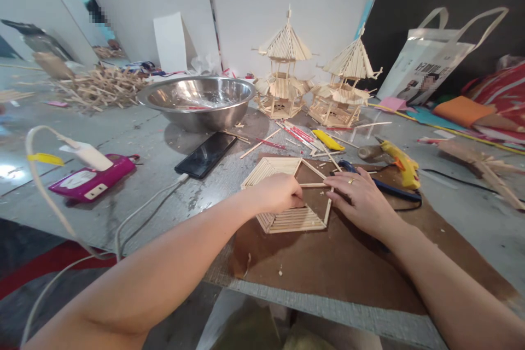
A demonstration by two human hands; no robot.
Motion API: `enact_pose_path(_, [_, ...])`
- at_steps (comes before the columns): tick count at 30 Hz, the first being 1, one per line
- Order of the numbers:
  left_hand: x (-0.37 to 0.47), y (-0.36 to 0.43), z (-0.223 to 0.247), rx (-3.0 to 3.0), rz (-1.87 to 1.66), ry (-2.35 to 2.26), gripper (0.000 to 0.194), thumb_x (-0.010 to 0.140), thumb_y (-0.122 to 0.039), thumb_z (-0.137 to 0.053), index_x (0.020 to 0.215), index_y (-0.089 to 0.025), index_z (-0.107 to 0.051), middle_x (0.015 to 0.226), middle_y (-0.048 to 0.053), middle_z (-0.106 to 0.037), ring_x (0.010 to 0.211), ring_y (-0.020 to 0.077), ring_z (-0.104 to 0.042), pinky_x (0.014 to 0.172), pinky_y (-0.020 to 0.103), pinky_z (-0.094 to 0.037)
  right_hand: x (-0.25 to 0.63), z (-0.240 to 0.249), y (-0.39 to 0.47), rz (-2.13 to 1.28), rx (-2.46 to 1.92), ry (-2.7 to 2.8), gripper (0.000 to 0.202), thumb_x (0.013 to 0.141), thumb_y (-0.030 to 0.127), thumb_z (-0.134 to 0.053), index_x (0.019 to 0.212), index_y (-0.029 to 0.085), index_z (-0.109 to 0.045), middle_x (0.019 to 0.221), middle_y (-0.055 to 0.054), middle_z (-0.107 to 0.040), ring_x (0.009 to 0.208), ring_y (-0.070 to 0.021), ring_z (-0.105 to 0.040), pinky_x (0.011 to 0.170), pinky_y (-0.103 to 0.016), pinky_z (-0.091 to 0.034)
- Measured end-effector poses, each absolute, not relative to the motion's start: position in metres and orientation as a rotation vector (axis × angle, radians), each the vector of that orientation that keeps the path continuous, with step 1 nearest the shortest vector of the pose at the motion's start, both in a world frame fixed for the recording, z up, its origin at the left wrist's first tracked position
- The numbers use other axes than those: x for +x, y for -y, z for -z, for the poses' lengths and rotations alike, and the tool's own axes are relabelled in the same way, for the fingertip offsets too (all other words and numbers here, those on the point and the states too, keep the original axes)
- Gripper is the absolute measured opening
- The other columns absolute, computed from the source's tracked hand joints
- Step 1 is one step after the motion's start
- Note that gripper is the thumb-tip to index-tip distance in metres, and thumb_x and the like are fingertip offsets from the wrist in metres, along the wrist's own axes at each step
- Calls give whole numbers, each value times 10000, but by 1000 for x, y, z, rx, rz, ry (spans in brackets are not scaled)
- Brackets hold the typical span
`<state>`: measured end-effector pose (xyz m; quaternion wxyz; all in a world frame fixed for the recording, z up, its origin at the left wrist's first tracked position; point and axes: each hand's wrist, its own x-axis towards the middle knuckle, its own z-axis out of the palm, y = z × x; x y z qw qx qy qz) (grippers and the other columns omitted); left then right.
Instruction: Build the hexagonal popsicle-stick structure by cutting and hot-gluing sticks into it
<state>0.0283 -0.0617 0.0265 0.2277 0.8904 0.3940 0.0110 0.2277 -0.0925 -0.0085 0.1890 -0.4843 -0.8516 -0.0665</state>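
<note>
Indoors, grey tabletop (147,169) against pale wall (246,0).

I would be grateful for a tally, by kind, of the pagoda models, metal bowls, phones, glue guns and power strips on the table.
Pagoda models: 2
Metal bowl: 1
Phone: 1
Glue gun: 1
Power strip: 1
Total: 6

I see even, moderate indoor light, white glare on the grey tabletop (156,153) at left, soft shadows, and stretched, blurry edges.
</note>
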Motion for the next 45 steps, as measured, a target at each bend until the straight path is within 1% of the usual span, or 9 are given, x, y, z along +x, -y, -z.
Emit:
enact_pose_path(9, [30, 61, -29, 2472, 17, -1056, 176, 679, -253, -520, 765, -203, -666, 652, 7, -634, 523, 83, -480, 510, 204, -301, 229, 11, 91, 205, -1329, 2393, 245, 789, 292, -416, 960, 203, -567, 960, -38, -631, 968, -206, -507, 875, -434, -272])
enact_pose_path(15, [29, 58, -27, 2430, 49, -1086, 191, 678, -283, -515, 752, -194, -666, 638, 8, -627, 506, 82, -455, 509, 212, -296, 229, 10, 92, 177, -1331, 2393, 248, 792, 294, -407, 954, 202, -571, 962, -45, -630, 964, -214, -511, 877, -444, -269])
enact_pose_path(21, [29, 59, -27, 2439, 39, -1093, 180, 674, -289, -530, 744, -198, -668, 617, 3, -619, 506, 80, -465, 503, 202, -297, 229, 10, 91, 188, -1331, 2389, 242, 790, 294, -410, 946, 207, -573, 967, -43, -628, 967, -215, -511, 878, -444, -269])
enact_pose_path(28, [29, 58, -24, 2456, 0, -1103, 177, 663, -281, -535, 745, -195, -666, 681, 20, -639, 547, 101, -496, 518, 211, -311, 230, 9, 91, 198, -1352, 2394, 243, 788, 297, -416, 952, 204, -570, 964, -37, -629, 972, -202, -506, 880, -427, -274])
enact_pose_path(31, [28, 58, -24, 2446, -13, -1104, 169, 660, -287, -544, 736, -198, -666, 675, 16, -640, 552, 105, -502, 529, 213, -316, 230, 9, 91, 204, -1337, 2392, 237, 788, 295, -418, 948, 207, -569, 959, -37, -630, 966, -198, -508, 872, -421, -283])
enact_pose_path(37, [26, 58, -26, 2430, 6, -1070, 180, 685, -283, -524, 763, -205, -666, 698, 7, -652, 572, 99, -521, 542, 202, -323, 231, 9, 91, 195, -1319, 2393, 237, 789, 290, -413, 948, 206, -567, 962, -47, -629, 965, -212, -509, 868, -434, -283])
enact_pose_path(42, [23, 56, -26, 2439, 61, -994, 212, 681, -213, -508, 833, -202, -656, 825, 22, -658, 679, 116, -551, 591, 201, -343, 230, 9, 92, 198, -1350, 2385, 229, 787, 287, -423, 949, 209, -565, 968, -28, -626, 973, -199, -504, 882, -424, -274])
enact_pose_path(45, [22, 55, -26, 2423, 97, -967, 238, 671, -171, -501, 854, -198, -650, 843, 28, -657, 698, 117, -557, 602, 200, -348, 230, 9, 93, 197, -1365, 2379, 232, 788, 292, -423, 953, 210, -565, 974, -26, -625, 981, -199, -501, 888, -427, -268])
